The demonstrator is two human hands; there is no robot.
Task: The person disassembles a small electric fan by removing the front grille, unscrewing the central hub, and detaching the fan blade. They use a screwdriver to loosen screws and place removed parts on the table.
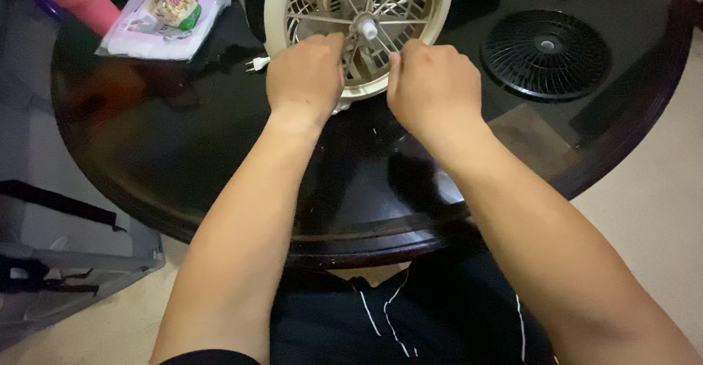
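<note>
A round dark table (183,189) with a glossy glass top fills most of the view, catching soft reflections of indoor light. Beneath it lies pale beige floor (652,211). A grey rack (80,262) stands at the left edge.

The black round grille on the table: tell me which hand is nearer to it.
Right. The right hand is at the cream fan housing, just left of the black round grille. The left hand lies farther left, beyond the right hand.
</note>
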